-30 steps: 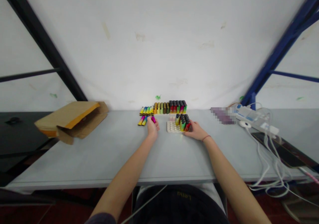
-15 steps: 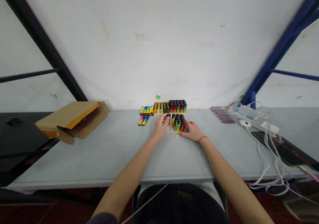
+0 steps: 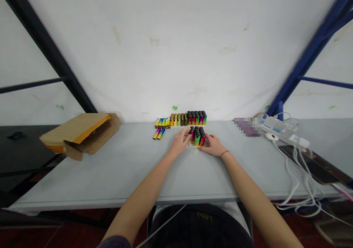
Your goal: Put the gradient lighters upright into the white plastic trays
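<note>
Slim black-topped magenta lighter (image 3: 192, 134): stood upright at the white pitted tray (image 3: 191, 144), its long axis vertical, between both hands.
Left hand (image 3: 178, 143): was nearer, on its left, pinching it.
Right hand (image 3: 214, 145): gripped the tray's right end.

Pale grey table (image 3: 124, 174) stretching wide from side to side, and it's busy through the middle! A white tray (image 3: 190, 144) sits there with upright lighters (image 3: 197, 137) standing in it; right behind, a block of lighters (image 3: 187, 119), yellowish on the left, black-topped on the right. To the left, a small pile (image 3: 162, 122) lies flat, two loose lighters (image 3: 158, 133) just in front. Far left, a brown paper bag (image 3: 74, 128) gapes open! Over on the right: a blurred purple thing (image 3: 247, 127), a white power strip (image 3: 281, 128), a dark phone (image 3: 309, 165), white cables (image 3: 306, 180) looping over the front edge
</note>
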A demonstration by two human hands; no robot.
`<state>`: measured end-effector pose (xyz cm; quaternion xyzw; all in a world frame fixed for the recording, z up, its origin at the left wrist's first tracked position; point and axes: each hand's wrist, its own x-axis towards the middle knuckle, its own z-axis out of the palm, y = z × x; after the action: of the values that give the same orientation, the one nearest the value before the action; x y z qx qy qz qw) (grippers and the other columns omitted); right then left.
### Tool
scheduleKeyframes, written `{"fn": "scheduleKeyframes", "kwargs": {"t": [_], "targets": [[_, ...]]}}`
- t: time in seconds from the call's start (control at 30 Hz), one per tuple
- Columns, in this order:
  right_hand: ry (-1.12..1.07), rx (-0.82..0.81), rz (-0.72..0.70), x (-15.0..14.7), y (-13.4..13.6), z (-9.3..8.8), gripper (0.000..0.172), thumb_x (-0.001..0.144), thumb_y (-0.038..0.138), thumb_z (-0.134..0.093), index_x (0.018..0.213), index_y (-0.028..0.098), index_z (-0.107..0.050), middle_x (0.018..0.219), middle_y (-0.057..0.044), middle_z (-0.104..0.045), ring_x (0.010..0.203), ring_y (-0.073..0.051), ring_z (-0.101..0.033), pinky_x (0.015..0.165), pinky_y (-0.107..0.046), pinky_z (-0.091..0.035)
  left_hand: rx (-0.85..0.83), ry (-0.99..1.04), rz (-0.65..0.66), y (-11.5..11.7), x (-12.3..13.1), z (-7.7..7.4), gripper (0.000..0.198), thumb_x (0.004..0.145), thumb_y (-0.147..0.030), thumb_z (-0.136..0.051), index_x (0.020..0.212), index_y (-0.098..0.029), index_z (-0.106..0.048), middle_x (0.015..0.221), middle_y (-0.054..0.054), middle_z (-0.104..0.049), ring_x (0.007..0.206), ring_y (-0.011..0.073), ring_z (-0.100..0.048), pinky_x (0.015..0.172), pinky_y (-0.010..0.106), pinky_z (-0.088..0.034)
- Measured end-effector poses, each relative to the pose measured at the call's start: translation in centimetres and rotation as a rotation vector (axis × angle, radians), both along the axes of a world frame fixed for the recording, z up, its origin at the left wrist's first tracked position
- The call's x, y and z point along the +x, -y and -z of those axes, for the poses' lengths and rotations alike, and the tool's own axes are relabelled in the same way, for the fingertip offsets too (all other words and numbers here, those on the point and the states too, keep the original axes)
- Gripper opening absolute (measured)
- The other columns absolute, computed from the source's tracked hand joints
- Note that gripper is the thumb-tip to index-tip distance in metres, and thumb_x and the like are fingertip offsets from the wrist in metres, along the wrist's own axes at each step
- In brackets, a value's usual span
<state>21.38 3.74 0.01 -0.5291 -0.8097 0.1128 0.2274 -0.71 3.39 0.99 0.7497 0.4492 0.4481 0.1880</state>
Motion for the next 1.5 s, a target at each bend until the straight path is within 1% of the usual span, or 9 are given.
{"fn": "scheduleKeyframes", "kwargs": {"t": [0.23, 0.43, 0.53, 0.9, 1.0, 1.1, 1.2, 1.4, 1.5], "targets": [[0.011, -0.025, -0.004, -0.1, 0.2, -0.4, 0.079, 0.076, 0.053, -0.073, 0.14, 0.012, -0.05, 0.118, -0.017, -0.069, 0.116, -0.034, -0.057, 0.099, -0.044, -0.043, 0.148, -0.207, -0.044, 0.7, -0.2, -1.5, 0.03, 0.098, -0.026, -0.044, 0.121, -0.02, -0.063, 0.12, 0.01, -0.068, 0.115, 0.0226, -0.061, 0.104, 0.039, -0.046], [0.032, -0.053, -0.008, 0.1, 0.0, -0.5, 0.081, 0.077, 0.053, -0.073, 0.141, 0.01, -0.049, 0.119, -0.018, -0.068, 0.115, -0.035, -0.057, 0.099, -0.044, -0.044, -0.11, -0.519, -0.71, 0.9, -2.4, -2.4, 0.043, 0.095, -0.02, -0.041, 0.133, -0.014, -0.059, 0.133, 0.018, -0.061, 0.121, 0.0345, -0.051, 0.097, 0.048, -0.042], [0.031, -0.05, -0.014, 0.2, -0.1, -0.3, 0.082, 0.077, 0.053, -0.073, 0.143, 0.011, -0.048, 0.124, -0.018, -0.067, 0.117, -0.035, -0.057, 0.1, -0.045, -0.043, -0.208, -0.639, -0.808, 0.7, -3.7, -2.2, 0.046, 0.094, -0.014, -0.036, 0.135, -0.012, -0.058, 0.141, 0.022, -0.055, 0.125, 0.0368, -0.048, 0.096, 0.051, -0.04], [0.016, -0.067, -0.004, 0.2, -0.1, -0.3, 0.086, 0.076, 0.052, -0.074, 0.146, 0.01, -0.045, 0.125, -0.019, -0.067, 0.12, -0.036, -0.055, 0.102, -0.047, -0.042, -0.309, -0.744, -0.665, 1.1, -3.0, -2.7, 0.043, 0.099, -0.013, -0.03, 0.126, -0.023, -0.062, 0.125, 0.016, -0.066, 0.119, 0.0305, -0.058, 0.097, 0.049, -0.044], [0.02, -0.068, -0.002, 0.2, 0.0, -0.3, 0.086, 0.076, 0.052, -0.074, 0.146, 0.01, -0.045, 0.125, -0.019, -0.066, 0.121, -0.036, -0.055, 0.103, -0.047, -0.042, -0.294, -0.722, -0.675, 0.8, -3.2, -2.2, 0.046, 0.097, -0.011, -0.03, 0.134, -0.019, -0.056, 0.125, 0.019, -0.065, 0.117, 0.0305, -0.06, 0.094, 0.046, -0.048], [0.018, -0.056, -0.003, 0.2, -0.1, -0.2, 0.085, 0.076, 0.053, -0.074, 0.144, 0.01, -0.046, 0.125, -0.019, -0.067, 0.12, -0.036, -0.055, 0.102, -0.047, -0.043, -0.291, -0.663, -0.667, 0.2, -3.7, -1.7, 0.035, 0.096, -0.016, -0.039, 0.122, -0.01, -0.061, 0.118, 0.024, -0.066, 0.109, 0.0318, -0.065, 0.09, 0.041, -0.05], [0.017, -0.052, -0.007, 0.2, -0.1, -0.1, 0.083, 0.076, 0.053, -0.074, 0.143, 0.011, -0.048, 0.124, -0.018, -0.067, 0.118, -0.035, -0.056, 0.1, -0.046, -0.043, -0.262, -0.51, -0.636, -0.7, -4.0, -1.1, 0.028, 0.096, -0.026, -0.046, 0.11, -0.009, -0.063, 0.112, 0.025, -0.067, 0.1, 0.0325, -0.068, 0.086, 0.039, -0.051], [0.029, -0.052, -0.013, 0.2, -0.1, -0.2, 0.083, 0.077, 0.053, -0.073, 0.143, 0.01, -0.048, 0.121, -0.018, -0.068, 0.116, -0.035, -0.057, 0.099, -0.045, -0.043, -0.196, -0.049, -0.526, -1.8, -4.1, -1.0, 0.031, 0.1, -0.039, -0.036, 0.112, -0.021, -0.058, 0.088, 0.01, -0.072, 0.078, 0.025, -0.069, 0.07, 0.033, -0.05], [0.021, -0.045, -0.01, 0.3, -0.2, -0.1, 0.083, 0.076, 0.054, -0.074, 0.143, 0.011, -0.048, 0.119, -0.017, -0.069, 0.115, -0.035, -0.058, 0.099, -0.045, -0.043, -0.218, 0.127, -0.471, -1.9, -3.9, -1.0, 0.041, 0.098, -0.051, -0.033, 0.094, -0.022, -0.062, 0.077, 0.007, -0.069, 0.07, 0.0225, -0.067, 0.064, 0.03, -0.048]]}}
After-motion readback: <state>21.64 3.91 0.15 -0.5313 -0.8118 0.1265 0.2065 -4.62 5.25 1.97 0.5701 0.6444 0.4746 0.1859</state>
